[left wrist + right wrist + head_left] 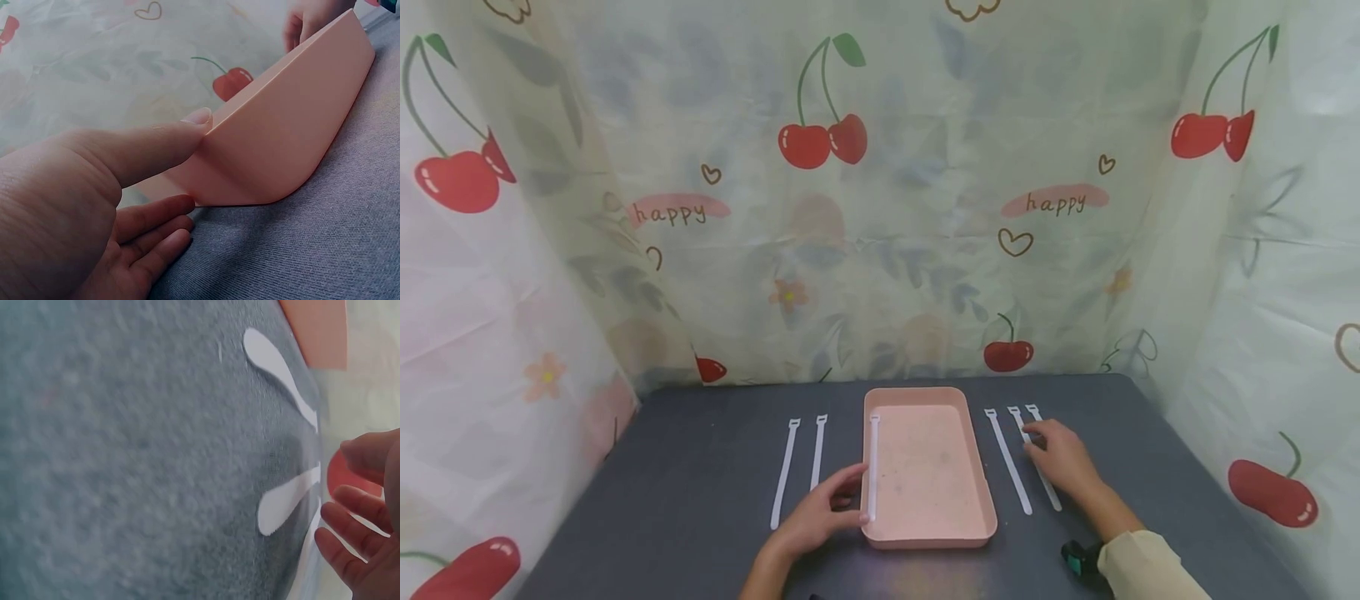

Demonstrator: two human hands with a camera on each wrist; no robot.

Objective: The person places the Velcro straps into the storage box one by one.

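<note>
A pink tray (928, 475) sits mid-table on grey cloth, with one white strap (873, 467) lying along its left inner wall. My left hand (823, 512) rests at the tray's front left corner; its thumb (156, 147) touches the tray wall (281, 137) and the other fingers lie relaxed on the cloth, holding nothing. Three white straps (1009, 462) lie right of the tray. My right hand (1060, 458) lies over the two rightmost ones, fingertips near their far ends. In the right wrist view its fingers (350, 519) are loosely spread beside two strap ends (284, 503).
Two more white straps (785, 475) lie side by side left of the tray. A cherry-print curtain (880, 208) closes off the back and both sides of the table. A dark wrist device (1078, 558) sits by my cream sleeve.
</note>
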